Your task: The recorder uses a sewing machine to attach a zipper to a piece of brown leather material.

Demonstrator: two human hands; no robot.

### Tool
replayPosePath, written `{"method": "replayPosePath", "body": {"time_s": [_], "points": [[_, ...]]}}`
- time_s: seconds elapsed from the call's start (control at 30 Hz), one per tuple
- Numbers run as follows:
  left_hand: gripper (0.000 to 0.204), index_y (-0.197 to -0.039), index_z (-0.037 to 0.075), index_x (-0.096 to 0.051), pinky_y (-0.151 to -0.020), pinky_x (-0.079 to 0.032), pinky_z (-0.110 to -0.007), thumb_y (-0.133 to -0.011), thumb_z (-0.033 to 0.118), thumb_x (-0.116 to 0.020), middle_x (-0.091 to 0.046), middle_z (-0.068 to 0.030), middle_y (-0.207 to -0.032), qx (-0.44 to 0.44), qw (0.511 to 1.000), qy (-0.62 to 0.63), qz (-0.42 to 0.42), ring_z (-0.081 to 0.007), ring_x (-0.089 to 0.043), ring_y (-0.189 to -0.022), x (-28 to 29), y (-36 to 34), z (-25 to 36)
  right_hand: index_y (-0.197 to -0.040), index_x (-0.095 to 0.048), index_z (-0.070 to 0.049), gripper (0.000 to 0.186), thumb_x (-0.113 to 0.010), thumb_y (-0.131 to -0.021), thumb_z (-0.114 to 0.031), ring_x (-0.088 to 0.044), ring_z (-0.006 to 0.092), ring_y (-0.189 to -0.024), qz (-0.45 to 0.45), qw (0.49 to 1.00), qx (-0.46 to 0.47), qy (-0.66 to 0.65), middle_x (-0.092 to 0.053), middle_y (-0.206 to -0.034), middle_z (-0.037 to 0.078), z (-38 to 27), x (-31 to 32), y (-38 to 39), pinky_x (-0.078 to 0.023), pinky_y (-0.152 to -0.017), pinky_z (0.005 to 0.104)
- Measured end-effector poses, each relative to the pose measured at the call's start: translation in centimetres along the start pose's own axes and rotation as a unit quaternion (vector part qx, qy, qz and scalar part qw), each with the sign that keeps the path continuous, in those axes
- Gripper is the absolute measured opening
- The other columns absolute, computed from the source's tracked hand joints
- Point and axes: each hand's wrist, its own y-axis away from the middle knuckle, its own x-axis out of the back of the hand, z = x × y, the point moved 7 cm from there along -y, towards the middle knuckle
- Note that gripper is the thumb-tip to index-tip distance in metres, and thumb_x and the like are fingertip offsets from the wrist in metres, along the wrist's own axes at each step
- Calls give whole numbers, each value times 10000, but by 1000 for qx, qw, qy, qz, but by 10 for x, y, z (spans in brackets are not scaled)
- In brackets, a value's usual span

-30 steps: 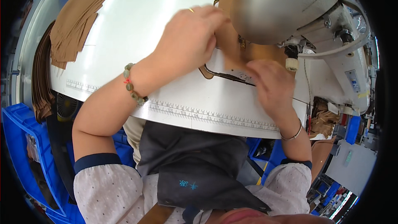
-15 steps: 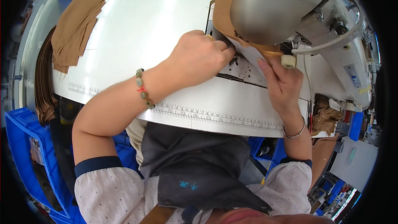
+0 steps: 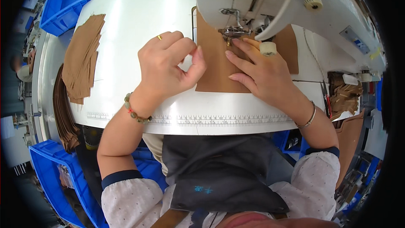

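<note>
A brown panel [image 3: 211, 71] lies flat beneath the presser foot [image 3: 228, 41] of a white sewing machine [image 3: 333, 25]. My right hand [image 3: 261, 71] rests on the panel with fingers spread, fingertips just right of and below the foot. My left hand [image 3: 171, 63] is raised at the panel's left, thumb and index pinched together, the other fingers curled; whatever is between the tips, if anything, is too small to make out.
Brown cut pieces [image 3: 80, 59] lie left on the white table [image 3: 126, 25], a darker bundle [image 3: 63, 105] hangs beside them. Blue bins [image 3: 55, 12] stand upper left and lower left. Scissors [image 3: 326, 99] and scraps [image 3: 341, 97] lie right. Another person [image 3: 24, 69] is at far left.
The panel, lifted and folded in my fingers earlier, now lies flat under the foot. My right hand has spread onto it; my left hand has withdrawn leftward into a pinch.
</note>
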Motion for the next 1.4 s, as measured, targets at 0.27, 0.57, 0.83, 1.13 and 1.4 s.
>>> {"method": "replayPosePath", "body": {"time_s": [0.27,0.57,0.83,1.13,1.4], "points": [[613,-1253,23,-723,-1028,-509,-421,-804,429,-819,-700,-117,-1311,-7,979,-14,-205,-317,-652,-1235,-41,17,26,-1164,-771,-134,415,-789,-835,-386,-654,269,-1123,3,1000,-6,3,-714,-1120,67,0,-2,7,-487,-1054,436],[640,-1239,40,-747,-1037,-507,-435,-776,478,-814,-718,-95,-1284,-13,975,-43,-216,-297,-668,-1231,-43,15,25,-1176,-776,-139,415,-783,-847,-391,-637,261,-1209,7,1000,8,12,-728,-1140,61,0,-2,6,-484,-1065,452],[615,-1211,33,-750,-1047,-500,-449,-810,498,-781,-711,-84,-1294,-22,979,-53,-193,-283,-669,-1223,-48,14,17,-1193,-768,-146,407,-777,-860,-379,-618,235,-1255,13,1000,-3,10,-717,-1197,42,6,-3,2,-479,-1078,465],[609,-1221,16,-748,-992,-508,-417,-826,480,-777,-710,-96,-1299,-25,981,-38,-188,-296,-659,-1221,-51,13,13,-1179,-774,-151,374,-760,-878,-371,-615,237,-1257,15,1000,-20,-2,-711,-1212,42,13,-7,0,-465,-1093,471],[606,-1232,31,-756,-994,-524,-411,-814,468,-798,-715,-105,-1254,-25,982,-38,-184,-300,-685,-1136,-50,9,16,-1174,-775,-147,374,-751,-880,-377,-633,240,-1203,6,1000,-28,0,-708,-1162,55,15,-5,0,-467,-1087,463]]}}
